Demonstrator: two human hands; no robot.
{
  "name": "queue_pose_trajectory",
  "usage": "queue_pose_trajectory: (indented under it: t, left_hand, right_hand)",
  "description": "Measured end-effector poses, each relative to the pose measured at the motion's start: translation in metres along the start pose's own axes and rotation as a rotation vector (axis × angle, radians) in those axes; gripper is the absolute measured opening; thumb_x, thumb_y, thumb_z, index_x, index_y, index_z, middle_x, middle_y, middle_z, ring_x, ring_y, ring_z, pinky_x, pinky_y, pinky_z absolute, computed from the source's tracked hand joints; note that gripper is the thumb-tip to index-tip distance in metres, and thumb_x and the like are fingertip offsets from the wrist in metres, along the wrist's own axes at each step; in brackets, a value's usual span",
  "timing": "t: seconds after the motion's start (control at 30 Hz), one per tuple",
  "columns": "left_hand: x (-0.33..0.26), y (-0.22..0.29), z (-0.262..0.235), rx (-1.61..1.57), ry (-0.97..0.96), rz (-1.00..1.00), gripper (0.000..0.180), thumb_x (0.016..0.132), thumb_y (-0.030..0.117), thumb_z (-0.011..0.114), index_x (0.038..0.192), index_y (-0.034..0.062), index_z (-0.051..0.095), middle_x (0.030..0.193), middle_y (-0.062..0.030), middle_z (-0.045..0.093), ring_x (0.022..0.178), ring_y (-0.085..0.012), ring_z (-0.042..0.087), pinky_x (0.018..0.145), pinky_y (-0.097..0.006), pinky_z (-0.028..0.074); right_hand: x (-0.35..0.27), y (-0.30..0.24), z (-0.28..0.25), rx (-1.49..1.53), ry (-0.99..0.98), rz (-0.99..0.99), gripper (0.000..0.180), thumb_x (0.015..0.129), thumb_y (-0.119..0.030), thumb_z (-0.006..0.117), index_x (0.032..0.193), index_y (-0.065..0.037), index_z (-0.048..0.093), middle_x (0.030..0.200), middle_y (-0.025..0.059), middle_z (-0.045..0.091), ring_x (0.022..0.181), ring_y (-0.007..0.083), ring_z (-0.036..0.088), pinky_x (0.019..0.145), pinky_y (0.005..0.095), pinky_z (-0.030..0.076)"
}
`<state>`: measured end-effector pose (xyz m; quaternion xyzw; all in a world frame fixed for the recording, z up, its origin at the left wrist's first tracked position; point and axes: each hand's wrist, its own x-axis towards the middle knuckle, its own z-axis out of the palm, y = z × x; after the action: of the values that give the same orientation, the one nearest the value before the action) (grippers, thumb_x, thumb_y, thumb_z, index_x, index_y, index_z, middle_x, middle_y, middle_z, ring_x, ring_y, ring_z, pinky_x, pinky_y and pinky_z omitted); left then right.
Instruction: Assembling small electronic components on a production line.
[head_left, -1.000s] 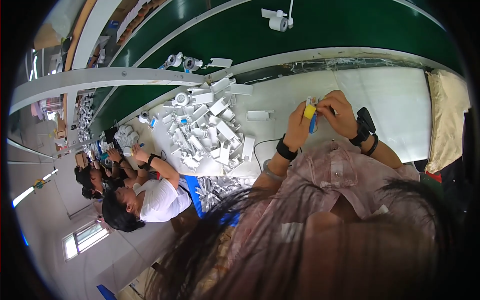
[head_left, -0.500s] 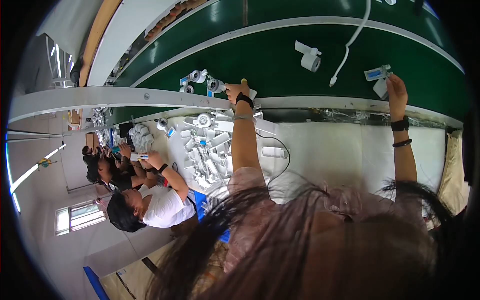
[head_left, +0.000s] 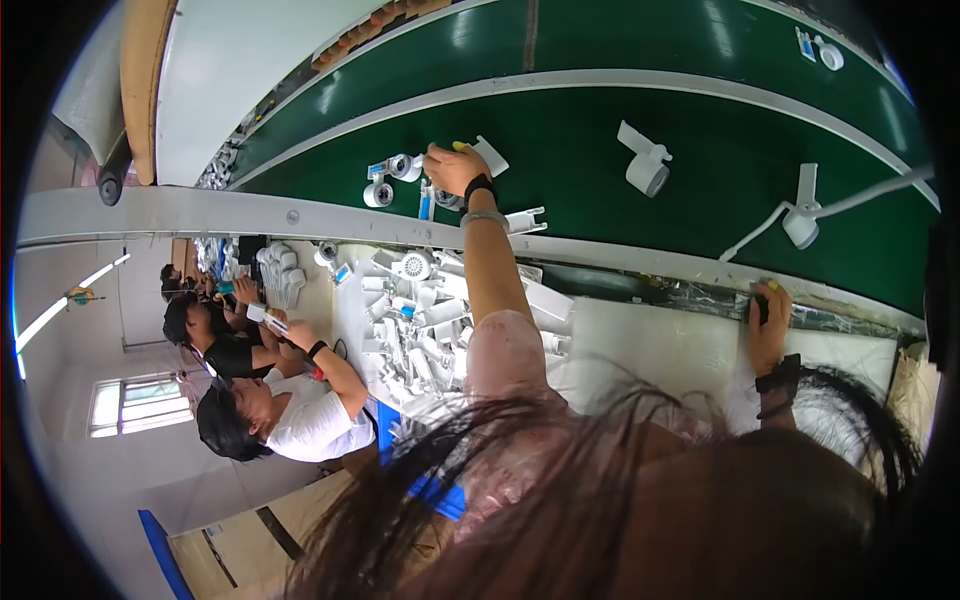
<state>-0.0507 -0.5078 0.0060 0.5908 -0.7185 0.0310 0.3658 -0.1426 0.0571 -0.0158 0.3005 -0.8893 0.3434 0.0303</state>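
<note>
My left hand [head_left: 455, 168] reaches over the green belt with its fingers curled, their tips partly hidden. A white flat-sided part [head_left: 490, 155] sticks out beside it; I cannot tell whether the hand grips this. Just below the hand sits a white round-ended unit [head_left: 447, 200] beside a blue-labelled piece [head_left: 427, 200]. Two more such round units [head_left: 405, 167] lie to the left. At the belt's near edge my right hand [head_left: 768, 325] is closed round a small dark object [head_left: 756, 308], mostly covered by the fingers. Yellow shows at a fingertip of each hand.
Loose white plastic parts [head_left: 415, 325] are heaped left of my left forearm. White dryer-shaped housings [head_left: 648, 172] lie on the green belt [head_left: 560, 130], and a white cord [head_left: 870, 190] crosses it at right. A metal rail [head_left: 290, 217] edges the belt. Co-workers [head_left: 310, 420] sit at left.
My right hand has left the blue-labelled white part on the belt and come back to the near edge. My left hand has shifted slightly left and farther over the belt. The cord hangs differently.
</note>
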Motion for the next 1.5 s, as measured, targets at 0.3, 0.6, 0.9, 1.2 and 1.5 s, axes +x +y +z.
queue_pose_trajectory:
  t: [0.3, 0.6, 0.9, 1.2, 1.5]
  left_hand:
    - [0.041, -0.006, 0.003, 0.389, -0.691, -0.297, 0.044, 0.081, 0.042, 0.064, 0.117, 0.0176, 0.066, 0.124, -0.0072, 0.062, 0.117, -0.0261, 0.055, 0.093, -0.039, 0.046]
    - [0.018, -0.04, 0.062, 0.248, -0.945, 0.444, 0.035, 0.083, 0.035, 0.063, 0.114, 0.0184, 0.067, 0.116, -0.0074, 0.066, 0.108, -0.0252, 0.061, 0.087, -0.038, 0.049]
    - [-0.001, -0.024, 0.028, -0.259, -0.641, 0.55, 0.021, 0.087, 0.008, 0.054, 0.103, 0.0129, 0.067, 0.095, -0.0089, 0.07, 0.085, -0.0225, 0.068, 0.07, -0.037, 0.053]
    - [-0.07, 0.051, -0.145, -1.238, -0.989, 0.166, 0.02, 0.088, -0.004, 0.055, 0.106, 0.0027, 0.061, 0.09, -0.0051, 0.066, 0.073, -0.0091, 0.059, 0.063, -0.022, 0.047]
    - [-0.224, 0.043, -0.238, -0.99, -2.098, 0.275, 0.034, 0.089, 0.02, 0.061, 0.121, 0.0085, 0.056, 0.109, -0.0067, 0.064, 0.091, -0.0182, 0.061, 0.077, -0.031, 0.051]
  right_hand:
    - [-0.006, -0.013, 0.004, -0.159, 0.002, -0.069, 0.022, 0.086, -0.003, 0.056, 0.108, -0.007, 0.061, 0.118, 0.0124, 0.056, 0.115, 0.0328, 0.05, 0.097, 0.0443, 0.035]
    - [0.001, -0.017, 0.004, -0.127, 0.073, -0.095, 0.022, 0.085, -0.002, 0.056, 0.105, -0.009, 0.061, 0.115, 0.0106, 0.057, 0.111, 0.0315, 0.051, 0.095, 0.0435, 0.036]
    - [-0.015, -0.014, 0.018, 0.023, 0.094, -0.096, 0.022, 0.081, 0.001, 0.058, 0.101, -0.008, 0.063, 0.11, 0.0122, 0.059, 0.109, 0.0338, 0.051, 0.092, 0.0429, 0.04]
    - [-0.038, -0.081, -0.035, 0.329, -0.058, -0.136, 0.03, 0.081, 0.001, 0.058, 0.11, -0.004, 0.06, 0.109, 0.0176, 0.059, 0.108, 0.0366, 0.053, 0.094, 0.0415, 0.042]
    - [-0.047, -0.112, -0.04, 0.456, -0.168, -0.227, 0.031, 0.082, 0.0, 0.057, 0.113, -0.003, 0.059, 0.11, 0.016, 0.058, 0.103, 0.0325, 0.056, 0.088, 0.0377, 0.046]
